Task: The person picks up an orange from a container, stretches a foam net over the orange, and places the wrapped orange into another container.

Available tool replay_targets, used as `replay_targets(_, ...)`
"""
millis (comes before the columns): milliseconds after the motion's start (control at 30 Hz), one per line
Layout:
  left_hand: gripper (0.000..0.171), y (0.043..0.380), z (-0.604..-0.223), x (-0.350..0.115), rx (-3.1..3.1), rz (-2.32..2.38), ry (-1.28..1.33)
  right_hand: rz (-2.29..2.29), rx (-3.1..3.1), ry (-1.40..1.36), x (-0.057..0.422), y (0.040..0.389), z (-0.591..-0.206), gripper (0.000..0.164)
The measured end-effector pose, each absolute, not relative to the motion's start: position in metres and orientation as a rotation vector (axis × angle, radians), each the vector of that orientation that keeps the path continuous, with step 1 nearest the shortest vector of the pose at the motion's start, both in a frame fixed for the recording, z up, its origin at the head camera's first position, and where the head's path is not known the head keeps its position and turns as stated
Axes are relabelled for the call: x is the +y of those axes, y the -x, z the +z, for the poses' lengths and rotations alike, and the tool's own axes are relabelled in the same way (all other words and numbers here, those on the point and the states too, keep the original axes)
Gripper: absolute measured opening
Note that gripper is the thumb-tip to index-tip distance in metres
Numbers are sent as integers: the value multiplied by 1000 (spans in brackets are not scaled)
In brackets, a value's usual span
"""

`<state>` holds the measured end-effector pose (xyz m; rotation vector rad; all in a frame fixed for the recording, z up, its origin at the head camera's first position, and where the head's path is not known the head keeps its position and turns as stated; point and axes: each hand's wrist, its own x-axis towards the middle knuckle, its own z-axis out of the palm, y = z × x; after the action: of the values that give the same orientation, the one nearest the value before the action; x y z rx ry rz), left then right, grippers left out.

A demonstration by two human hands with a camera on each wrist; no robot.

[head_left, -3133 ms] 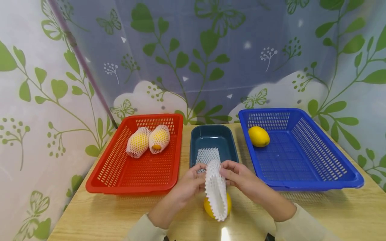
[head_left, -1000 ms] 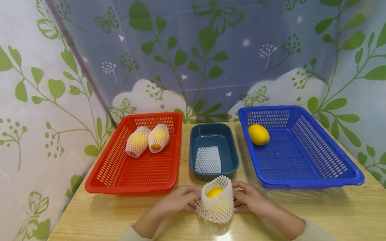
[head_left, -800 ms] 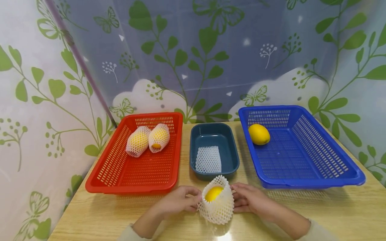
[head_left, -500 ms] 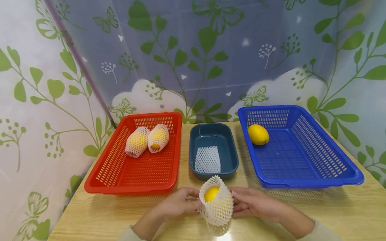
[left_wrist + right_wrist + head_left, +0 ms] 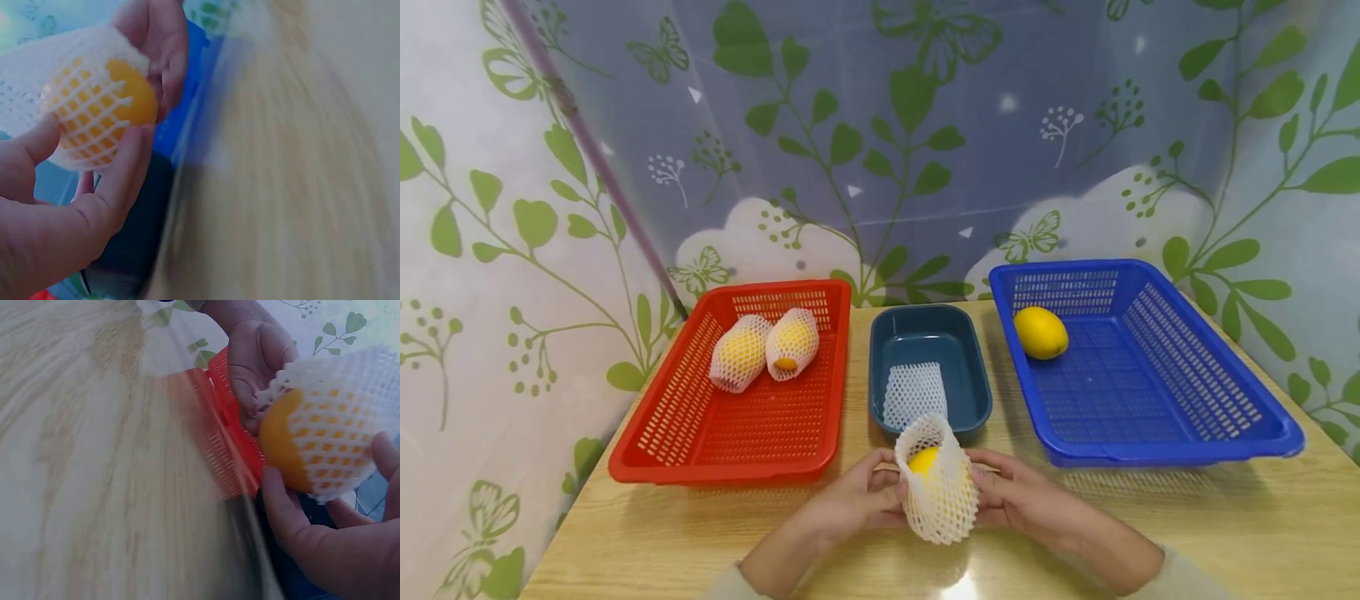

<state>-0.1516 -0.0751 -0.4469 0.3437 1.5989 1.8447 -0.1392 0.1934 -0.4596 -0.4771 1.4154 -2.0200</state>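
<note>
The left hand (image 5: pixel 867 493) and right hand (image 5: pixel 1013 497) gripped a net (image 5: pixel 946 502) between them, fingers curled partway round its sides. The fruit (image 5: pixel 922 460), bare on the worktop (image 5: pixel 655 542) seconds earlier, now sat inside it near the tray (image 5: pixel 929 343), both ends showing; the covering seemed nearly complete.

In the head view, white netting (image 5: pixel 946 507) hides much of the held yellow fruit (image 5: pixel 923 461).

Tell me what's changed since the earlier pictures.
The white foam net, at first held over the yellow fruit, now surrounds it; left hand and right hand hold both, seemingly raised off the table. Unchanged: two netted fruits in the red basket, bare fruit in the blue, spare net in the tray.
</note>
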Motion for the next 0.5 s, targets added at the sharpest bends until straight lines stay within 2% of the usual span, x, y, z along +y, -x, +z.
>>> replay_targets(133,53,152,-437,-69,1510,1934,-340,-2115,1393,449,189,140,-448,56)
replay_targets(333,67,156,-418,-60,1445,2009,-350,-2223,1337,550,183,145,-430,34)
replay_targets(500,74,161,-409,-60,1463,2005,-382,-2283,1356,533,178,149,-421,29)
